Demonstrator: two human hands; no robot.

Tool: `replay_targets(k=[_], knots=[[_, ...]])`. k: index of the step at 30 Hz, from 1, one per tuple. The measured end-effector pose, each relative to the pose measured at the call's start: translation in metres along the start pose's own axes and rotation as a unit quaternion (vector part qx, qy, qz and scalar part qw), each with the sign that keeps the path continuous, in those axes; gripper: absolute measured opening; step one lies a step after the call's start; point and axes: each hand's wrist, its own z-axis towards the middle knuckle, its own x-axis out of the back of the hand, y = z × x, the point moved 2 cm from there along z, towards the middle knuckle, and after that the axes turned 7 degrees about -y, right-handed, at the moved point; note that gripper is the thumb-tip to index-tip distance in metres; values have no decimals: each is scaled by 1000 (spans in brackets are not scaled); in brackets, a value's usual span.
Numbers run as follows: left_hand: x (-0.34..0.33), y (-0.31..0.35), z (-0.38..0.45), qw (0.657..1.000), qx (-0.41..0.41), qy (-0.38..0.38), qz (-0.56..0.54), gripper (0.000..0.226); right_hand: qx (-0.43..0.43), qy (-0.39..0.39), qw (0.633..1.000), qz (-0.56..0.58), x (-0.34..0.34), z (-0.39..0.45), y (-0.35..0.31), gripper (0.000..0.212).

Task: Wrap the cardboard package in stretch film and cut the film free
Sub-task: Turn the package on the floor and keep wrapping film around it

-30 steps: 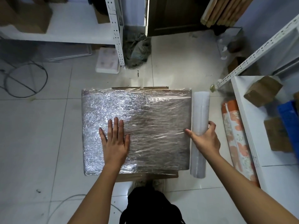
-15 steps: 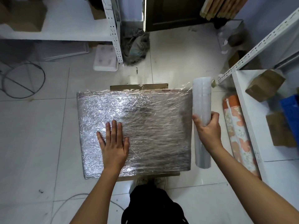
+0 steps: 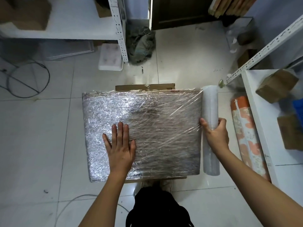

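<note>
Package [image 3: 155,128] flat on floor [image 3: 41,145], film roll [image 3: 210,112] along its right edge. Left hand [image 3: 120,148] flat on package's left half; right hand [image 3: 215,133] on roll. Patterned roll [image 3: 247,136] further right, against shelf unit [image 3: 262,128].

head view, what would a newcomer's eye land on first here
The shiny film-wrapped cardboard package fills the middle of the tiled floor, with the left hand pressed flat on it. At its right edge the right hand grips the stretch film roll, film still joined to the package.
</note>
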Motion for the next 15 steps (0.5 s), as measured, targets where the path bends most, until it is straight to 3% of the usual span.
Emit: replay_targets(k=[2,6,11,12,15], knots=[[-1,-1,-1,1000,2,-1,-2,60,0,-2,999,46,-1,2,1,67],[2,0,-1,1000,-1,-8,-16,61,-11,-14,996,93,-5,6,1,45],[19,18,9,999,36,35,5,65,16,-22,996,89,-5,8,-4,48],[23,32,14,998,1,53,15,64,16,-22,996,87,-5,9,-4,48],[14,89,29,967,-241,48,73,66,15,-27,996,79,-5,9,-6,48]])
